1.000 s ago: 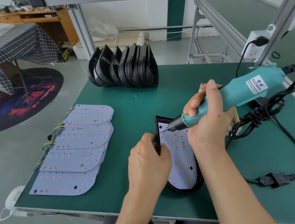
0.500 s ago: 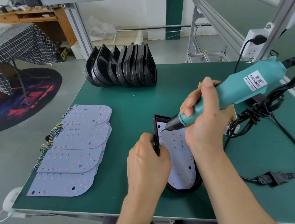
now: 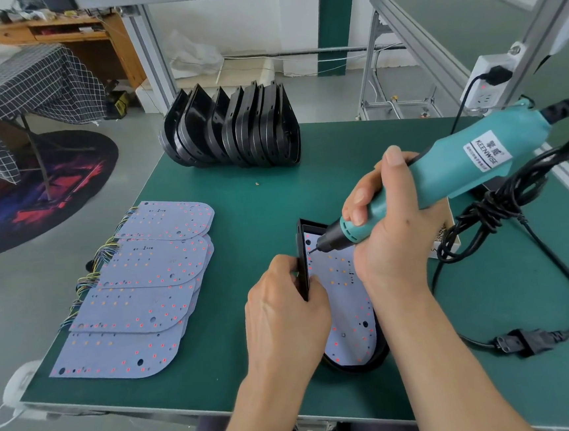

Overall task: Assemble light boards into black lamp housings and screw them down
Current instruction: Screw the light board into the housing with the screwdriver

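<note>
A black lamp housing (image 3: 303,265) lies on the green table (image 3: 259,217) with a pale light board (image 3: 343,299) seated inside it. My left hand (image 3: 285,315) pinches the housing's left wall. My right hand (image 3: 386,220) grips a teal electric screwdriver (image 3: 461,169), tilted down to the left. Its bit tip (image 3: 310,251) touches the board's far left corner. Several loose light boards (image 3: 144,282) with coloured wires lie overlapped at the left. A row of empty black housings (image 3: 234,130) stands on edge at the table's far side.
A tangled black power cord (image 3: 502,210) and a plug (image 3: 521,342) lie at the right. A small box of screws (image 3: 445,235) sits behind my right hand. A white power strip (image 3: 486,84) hangs on the frame post. A white mask (image 3: 16,386) lies at the table's front left corner.
The screwdriver tip has dropped slightly down and left onto the board's far left corner. My left hand has kept its grip on the housing wall.
</note>
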A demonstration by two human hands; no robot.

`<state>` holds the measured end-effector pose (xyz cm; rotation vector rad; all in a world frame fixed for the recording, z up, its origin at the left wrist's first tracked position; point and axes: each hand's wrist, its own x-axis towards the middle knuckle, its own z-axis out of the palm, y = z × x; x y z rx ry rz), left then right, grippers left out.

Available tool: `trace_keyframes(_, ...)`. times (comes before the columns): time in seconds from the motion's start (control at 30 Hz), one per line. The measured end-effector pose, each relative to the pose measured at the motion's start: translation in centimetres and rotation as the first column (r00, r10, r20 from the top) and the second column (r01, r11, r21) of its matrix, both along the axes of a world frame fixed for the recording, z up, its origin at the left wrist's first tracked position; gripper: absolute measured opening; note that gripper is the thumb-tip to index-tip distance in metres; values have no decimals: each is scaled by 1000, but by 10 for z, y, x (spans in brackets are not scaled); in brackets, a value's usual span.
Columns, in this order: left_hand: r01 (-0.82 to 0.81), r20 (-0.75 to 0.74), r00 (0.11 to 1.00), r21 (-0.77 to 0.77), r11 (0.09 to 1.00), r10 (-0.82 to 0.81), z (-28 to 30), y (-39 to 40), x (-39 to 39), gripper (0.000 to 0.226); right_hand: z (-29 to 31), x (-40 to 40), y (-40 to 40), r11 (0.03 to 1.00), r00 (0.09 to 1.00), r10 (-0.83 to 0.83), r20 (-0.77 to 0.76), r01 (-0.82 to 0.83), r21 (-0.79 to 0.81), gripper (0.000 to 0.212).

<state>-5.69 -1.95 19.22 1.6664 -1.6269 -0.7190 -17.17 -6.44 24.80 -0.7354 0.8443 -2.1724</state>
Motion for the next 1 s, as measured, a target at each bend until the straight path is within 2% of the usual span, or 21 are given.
trace_keyframes(0.47,-12,-34,999,-11,1000,11,-3,2,1,12,0,2,2,1000,1000,14,-1,-14,-8,22)
trace_keyframes(0.77,-17,3,1000,43,999,16,-1,-1,3,15,-4,1,5,996,997,76,-26,-77,-38,13)
trace_keyframes(1.0,13,8,1000,126,992,-14,-5,-6,11,22,2,-27,14,999,997,11,70,-8,-45,19)
